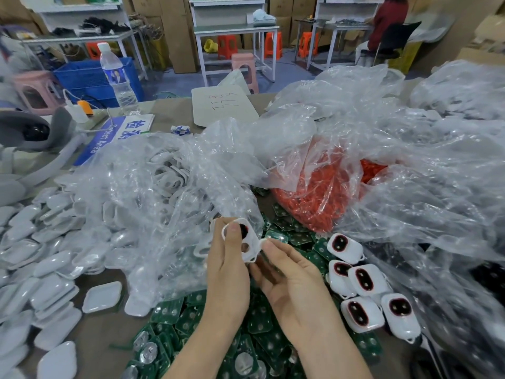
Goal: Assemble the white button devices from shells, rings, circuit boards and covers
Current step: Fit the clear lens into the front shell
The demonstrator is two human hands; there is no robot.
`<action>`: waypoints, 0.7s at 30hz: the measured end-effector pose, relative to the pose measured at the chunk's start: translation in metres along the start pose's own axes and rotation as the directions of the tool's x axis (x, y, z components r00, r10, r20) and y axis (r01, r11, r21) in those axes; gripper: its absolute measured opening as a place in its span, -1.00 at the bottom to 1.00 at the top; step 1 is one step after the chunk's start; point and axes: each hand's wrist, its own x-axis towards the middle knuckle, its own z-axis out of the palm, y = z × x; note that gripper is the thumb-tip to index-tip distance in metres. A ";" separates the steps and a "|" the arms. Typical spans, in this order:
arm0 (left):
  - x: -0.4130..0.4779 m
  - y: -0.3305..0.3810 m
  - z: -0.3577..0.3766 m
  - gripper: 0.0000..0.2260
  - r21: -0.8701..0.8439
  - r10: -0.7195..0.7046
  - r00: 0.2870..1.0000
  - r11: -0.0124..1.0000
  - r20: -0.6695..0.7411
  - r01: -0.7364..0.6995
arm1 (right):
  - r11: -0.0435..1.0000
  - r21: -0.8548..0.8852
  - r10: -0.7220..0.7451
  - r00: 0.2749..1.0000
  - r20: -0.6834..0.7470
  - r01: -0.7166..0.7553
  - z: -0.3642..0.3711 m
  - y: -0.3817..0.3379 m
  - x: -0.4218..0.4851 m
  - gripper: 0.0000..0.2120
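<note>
Left hand (228,269): we grip the shell (250,248), thumb across its face, fingers curled behind.
Right hand (292,283): our fingertips meet the shell's 4 o'clock edge; whether they pinch it, we cannot tell.
Shell: white, two holes, held above the boards (254,324) (something dark red shows in the upper hole).
Boards: green heap under both wrists, at 6 o'clock.
Ringed shells (366,280): five at 3 o'clock of our hands.
Covers (41,269): white pile at 9 o'clock.
Rings (322,192): orange, bagged, at 1 o'clock.
</note>
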 end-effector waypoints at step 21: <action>0.005 0.004 -0.006 -0.75 0.034 -0.048 0.974 0.999 0.221 0.041 | 0.810 -0.482 -0.338 0.938 0.081 0.334 -0.015 -0.021 0.012 -0.82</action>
